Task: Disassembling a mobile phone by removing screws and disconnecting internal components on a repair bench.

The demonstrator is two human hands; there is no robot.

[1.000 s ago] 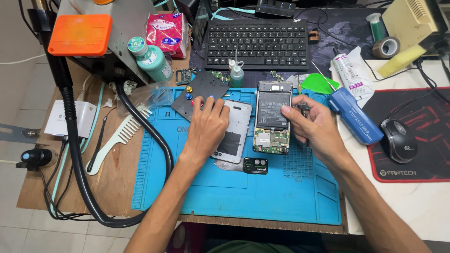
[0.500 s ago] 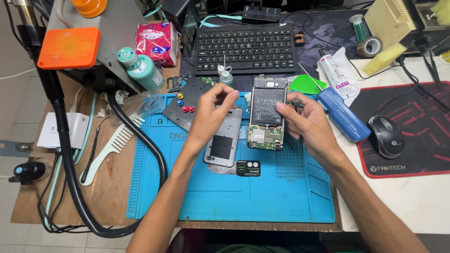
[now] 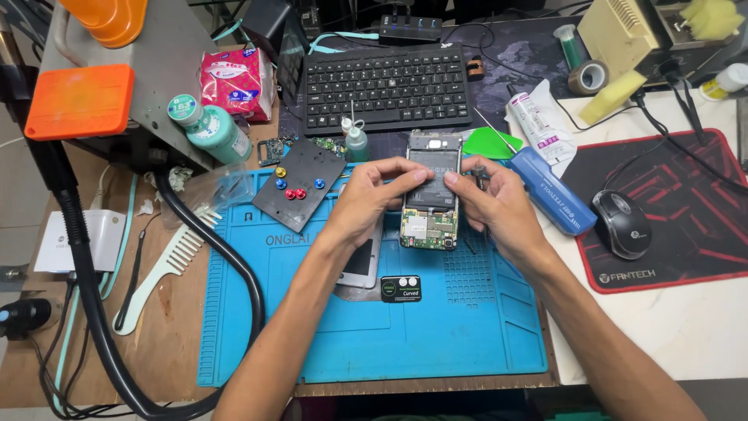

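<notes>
I'm looking down over both forearms, which are converging on the opened phone [image 3: 431, 204] lying on the blue mat [image 3: 374, 327]. Its long axis is running straight away from me, circuit board at the near end, dark battery further up. The left hand [image 3: 372, 199] is reaching across from the left, its grip pinching at the battery's upper left edge; the right hand [image 3: 492, 206] is mirroring it, fingertips closing on the right edge. Both look equally near. Under the left wrist, the detached back cover [image 3: 360, 265] is lying just beside the phone. Further off, a small dropper bottle [image 3: 356, 141] and the black screw plate [image 3: 300, 184] are crowding the far-left approach; beyond, the keyboard [image 3: 387, 87] is sitting well apart on the surface.
</notes>
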